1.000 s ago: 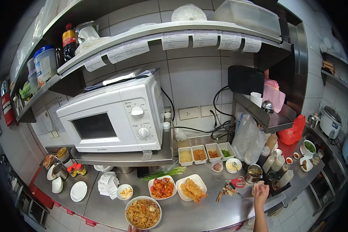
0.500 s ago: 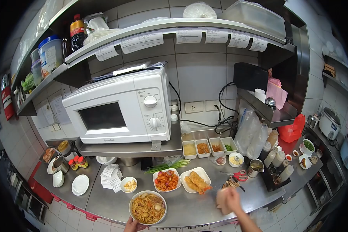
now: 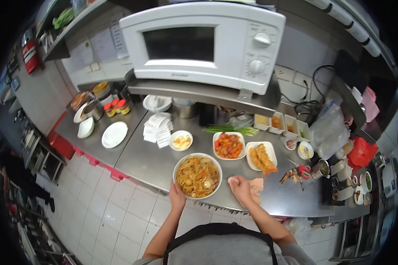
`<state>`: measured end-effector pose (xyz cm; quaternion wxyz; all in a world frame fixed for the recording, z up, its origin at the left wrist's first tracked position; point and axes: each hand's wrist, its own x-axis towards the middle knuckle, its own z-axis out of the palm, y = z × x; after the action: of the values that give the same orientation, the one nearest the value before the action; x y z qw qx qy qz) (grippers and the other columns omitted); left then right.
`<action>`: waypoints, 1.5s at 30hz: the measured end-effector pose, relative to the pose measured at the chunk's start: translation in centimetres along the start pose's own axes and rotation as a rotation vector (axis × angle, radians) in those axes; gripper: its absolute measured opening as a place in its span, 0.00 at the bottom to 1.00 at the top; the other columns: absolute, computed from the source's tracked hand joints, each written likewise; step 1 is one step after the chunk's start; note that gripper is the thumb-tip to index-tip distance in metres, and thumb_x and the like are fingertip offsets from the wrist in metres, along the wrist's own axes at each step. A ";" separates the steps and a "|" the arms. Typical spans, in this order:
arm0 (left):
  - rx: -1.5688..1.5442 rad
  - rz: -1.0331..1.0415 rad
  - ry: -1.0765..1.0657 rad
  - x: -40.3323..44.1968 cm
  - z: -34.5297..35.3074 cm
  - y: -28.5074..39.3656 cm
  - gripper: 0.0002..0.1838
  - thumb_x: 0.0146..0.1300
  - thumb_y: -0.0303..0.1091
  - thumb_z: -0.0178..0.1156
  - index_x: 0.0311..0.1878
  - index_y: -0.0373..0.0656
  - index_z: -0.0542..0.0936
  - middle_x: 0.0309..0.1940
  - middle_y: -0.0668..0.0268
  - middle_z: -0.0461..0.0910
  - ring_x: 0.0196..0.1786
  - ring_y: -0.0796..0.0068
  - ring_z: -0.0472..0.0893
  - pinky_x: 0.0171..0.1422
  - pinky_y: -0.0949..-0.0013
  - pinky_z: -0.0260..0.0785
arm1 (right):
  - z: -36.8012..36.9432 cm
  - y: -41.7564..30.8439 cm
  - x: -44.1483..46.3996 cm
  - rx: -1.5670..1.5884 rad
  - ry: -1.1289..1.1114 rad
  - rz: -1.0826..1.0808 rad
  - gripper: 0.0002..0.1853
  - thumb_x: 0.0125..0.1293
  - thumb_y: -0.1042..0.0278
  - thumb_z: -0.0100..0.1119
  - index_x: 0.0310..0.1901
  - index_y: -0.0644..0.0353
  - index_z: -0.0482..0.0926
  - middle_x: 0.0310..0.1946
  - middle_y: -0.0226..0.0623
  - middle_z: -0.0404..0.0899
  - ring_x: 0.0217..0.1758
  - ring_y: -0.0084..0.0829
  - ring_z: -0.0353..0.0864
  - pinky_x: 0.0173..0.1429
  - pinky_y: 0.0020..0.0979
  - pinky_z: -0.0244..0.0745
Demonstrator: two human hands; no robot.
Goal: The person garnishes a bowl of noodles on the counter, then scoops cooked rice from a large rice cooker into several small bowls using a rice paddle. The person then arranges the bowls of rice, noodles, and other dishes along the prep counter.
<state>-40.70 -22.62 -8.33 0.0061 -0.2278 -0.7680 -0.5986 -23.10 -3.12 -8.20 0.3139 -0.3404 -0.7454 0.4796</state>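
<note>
Bowl [image 3: 197,154] held, cloth [image 3: 256,187] clutched, microwave [image 3: 236,42] (logo [image 3: 180,74] blurred)

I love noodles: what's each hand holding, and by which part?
Left hand: the bowl, by its near left side. Right hand: a cloth, by its left part.

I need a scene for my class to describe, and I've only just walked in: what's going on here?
A person at a kitchen counter has the left hand against the side of a bowl of noodles, near the front edge. The right hand grips a cloth on the counter, right of the bowl. Red food and fried food sit in separate dishes farther back, touched by neither hand.
</note>
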 end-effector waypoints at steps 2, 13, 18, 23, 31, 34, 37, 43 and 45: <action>0.047 -0.015 -0.033 1.2 -0.4 -0.6 0.18 0.69 0.31 0.39 0.56 0.31 0.68 0.42 0.44 0.77 0.47 0.49 0.77 0.51 0.61 0.68 | 1.2 -2.2 0.9 0.370 -0.018 0.289 0.08 0.62 0.69 0.57 0.36 0.65 0.78 0.26 0.35 0.79 0.25 0.25 0.75 0.30 0.28 0.71; 0.051 0.008 -0.409 7.8 -2.5 -0.3 0.18 0.69 0.32 0.40 0.56 0.31 0.69 0.44 0.44 0.77 0.49 0.50 0.77 0.54 0.61 0.67 | 4.1 -2.6 6.2 0.217 -0.109 0.222 0.10 0.58 0.70 0.63 0.37 0.68 0.81 0.27 0.33 0.81 0.27 0.17 0.75 0.31 0.22 0.72; 0.070 -0.003 -0.441 8.1 -2.5 -0.5 0.18 0.69 0.33 0.40 0.57 0.32 0.68 0.44 0.43 0.77 0.50 0.48 0.77 0.54 0.60 0.67 | 3.7 -6.1 6.7 -0.212 -0.133 0.028 0.06 0.51 0.71 0.65 0.29 0.65 0.82 0.24 0.40 0.82 0.26 0.27 0.80 0.34 0.28 0.73; 0.115 -0.012 -0.511 8.6 -3.1 -0.3 0.19 0.70 0.35 0.40 0.58 0.34 0.68 0.44 0.45 0.77 0.50 0.52 0.77 0.54 0.62 0.68 | 5.1 -7.8 10.0 -0.363 -0.263 -0.179 0.05 0.47 0.73 0.65 0.26 0.64 0.81 0.23 0.44 0.80 0.28 0.35 0.81 0.35 0.31 0.74; 0.073 0.009 -0.511 8.7 -3.4 0.8 0.17 0.69 0.32 0.40 0.56 0.35 0.68 0.42 0.42 0.77 0.48 0.44 0.76 0.52 0.57 0.68 | 9.2 -10.6 17.0 -0.379 -0.806 -0.504 0.06 0.45 0.75 0.67 0.27 0.63 0.81 0.25 0.43 0.80 0.31 0.37 0.81 0.36 0.33 0.74; 0.069 -0.012 -0.508 8.7 -3.3 0.5 0.17 0.69 0.32 0.40 0.56 0.36 0.68 0.41 0.42 0.77 0.48 0.44 0.76 0.52 0.57 0.68 | 11.7 -10.9 17.6 -0.419 -0.892 -0.633 0.07 0.43 0.76 0.68 0.25 0.63 0.79 0.25 0.42 0.79 0.31 0.39 0.80 0.35 0.33 0.73; 0.060 -0.019 -0.497 8.7 -3.3 0.4 0.17 0.69 0.32 0.40 0.56 0.36 0.68 0.41 0.42 0.77 0.48 0.44 0.76 0.52 0.57 0.68 | 13.4 -12.0 17.4 -0.494 -0.946 -0.809 0.07 0.42 0.76 0.67 0.22 0.65 0.77 0.23 0.43 0.78 0.30 0.41 0.79 0.34 0.34 0.73; 0.042 -0.030 -0.505 8.8 -3.3 0.7 0.17 0.69 0.33 0.40 0.56 0.35 0.69 0.42 0.43 0.77 0.49 0.45 0.76 0.53 0.57 0.67 | 12.6 -12.5 17.1 -0.153 -0.878 -0.417 0.06 0.50 0.72 0.66 0.29 0.64 0.81 0.27 0.37 0.82 0.31 0.27 0.82 0.36 0.28 0.75; 0.027 -0.029 -0.494 8.7 -3.0 0.2 0.17 0.69 0.34 0.40 0.56 0.36 0.69 0.43 0.43 0.76 0.50 0.45 0.75 0.54 0.57 0.67 | 11.4 -12.2 18.1 -0.284 -0.851 -0.377 0.07 0.51 0.71 0.65 0.31 0.63 0.82 0.28 0.37 0.83 0.33 0.25 0.82 0.38 0.27 0.75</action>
<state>-49.22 -22.35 -4.86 -0.1873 -0.3563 -0.7572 -0.5144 -45.02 1.98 1.80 0.0131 -0.0123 -0.9143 0.4047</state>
